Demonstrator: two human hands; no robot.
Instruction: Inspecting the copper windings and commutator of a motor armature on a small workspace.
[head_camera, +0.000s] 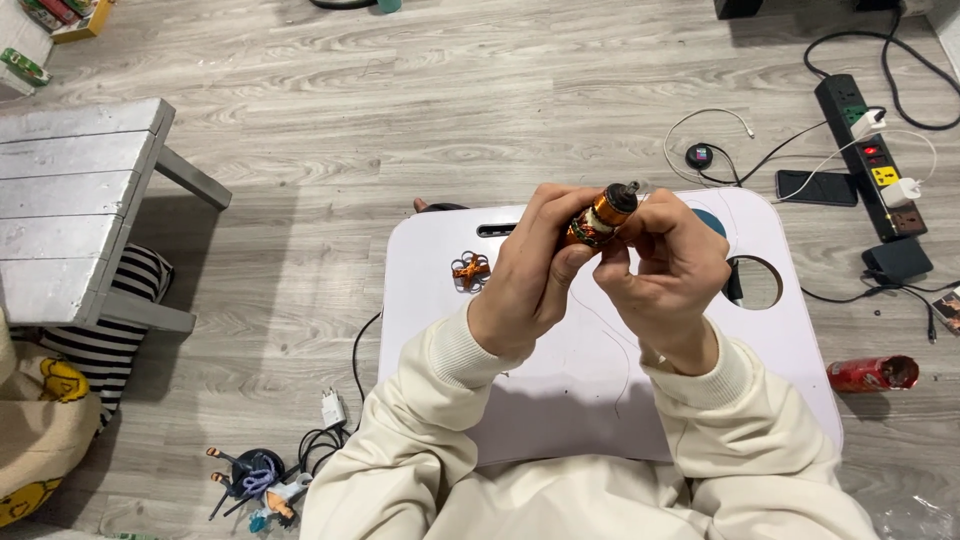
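- Copper-wound coil (597, 220) with a dark cap sits pinched between both hands, raised above the white lap desk (560, 400).
- Left hand (530, 275) grips its body; right hand (665, 265) clenches round the capped end, seemingly winding or adjusting; fine fingertip control comes next.
- Farther left on the desk lies a small orange part (470, 270).
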